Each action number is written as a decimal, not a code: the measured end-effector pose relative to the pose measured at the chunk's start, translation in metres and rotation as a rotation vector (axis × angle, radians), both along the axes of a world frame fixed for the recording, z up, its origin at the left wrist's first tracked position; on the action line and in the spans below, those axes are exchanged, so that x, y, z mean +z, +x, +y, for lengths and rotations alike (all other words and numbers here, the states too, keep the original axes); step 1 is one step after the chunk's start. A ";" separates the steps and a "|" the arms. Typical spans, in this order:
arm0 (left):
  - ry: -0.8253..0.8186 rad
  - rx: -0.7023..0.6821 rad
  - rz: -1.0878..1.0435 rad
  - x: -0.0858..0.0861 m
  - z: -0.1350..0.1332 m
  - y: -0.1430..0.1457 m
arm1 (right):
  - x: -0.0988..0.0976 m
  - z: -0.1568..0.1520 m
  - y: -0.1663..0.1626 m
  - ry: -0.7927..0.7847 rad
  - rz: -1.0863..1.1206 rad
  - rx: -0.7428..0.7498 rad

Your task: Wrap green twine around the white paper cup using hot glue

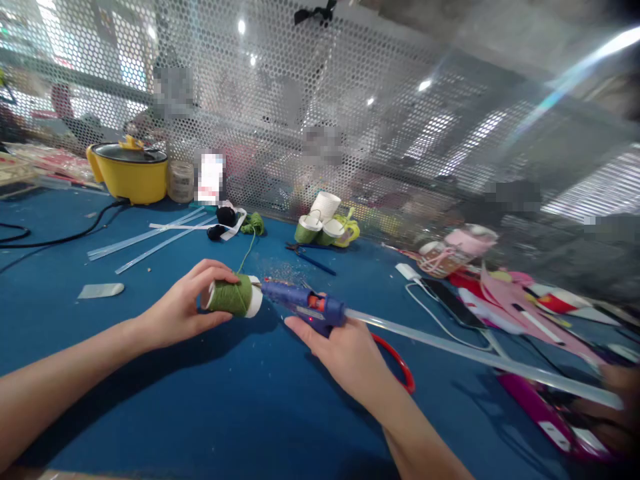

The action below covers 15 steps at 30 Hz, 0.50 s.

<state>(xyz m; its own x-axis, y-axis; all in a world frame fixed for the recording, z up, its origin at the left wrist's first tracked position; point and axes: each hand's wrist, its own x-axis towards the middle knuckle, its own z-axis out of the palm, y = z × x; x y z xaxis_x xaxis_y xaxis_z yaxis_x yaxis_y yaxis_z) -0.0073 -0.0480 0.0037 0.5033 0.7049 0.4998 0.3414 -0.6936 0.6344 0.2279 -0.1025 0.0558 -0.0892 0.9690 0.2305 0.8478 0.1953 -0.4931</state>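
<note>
My left hand [193, 307] is closed around a white paper cup [255, 298] lying sideways, its wall wound with green yarn [231, 296]. A strand runs from the cup up to a small green yarn ball [253, 224] behind it. My right hand [345, 347] grips a blue hot glue gun [305, 303] with a small red light lit. Its nozzle meets the cup's white end, though whether it touches cannot be made out. A long clear glue stick [475, 353] sticks out of the gun's back. The trigger fingers are hidden below.
Pliers [313, 259] and yarn-wrapped cups [325, 220] lie behind the gun. Glue sticks [150, 237] are at left, near a yellow electric pot [133, 173]. A phone [453, 303], felt pieces [520, 307] and a purple power strip [550, 417] crowd the right. A perforated metal screen [280, 120] closes the back.
</note>
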 end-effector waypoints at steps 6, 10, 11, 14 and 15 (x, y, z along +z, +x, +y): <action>-0.149 0.050 -0.109 -0.007 0.005 -0.001 | 0.000 -0.001 0.000 -0.016 0.023 0.035; -0.253 0.067 -0.144 -0.007 0.005 0.001 | -0.004 0.000 0.003 0.013 0.048 0.069; -0.281 0.069 -0.155 -0.007 0.005 0.001 | -0.005 0.001 0.003 0.019 0.050 0.077; -0.377 0.072 -0.214 -0.006 0.006 0.002 | -0.008 0.000 0.004 0.017 0.053 0.085; -0.412 0.070 -0.238 -0.005 0.006 0.002 | -0.008 0.000 0.004 0.008 0.058 0.082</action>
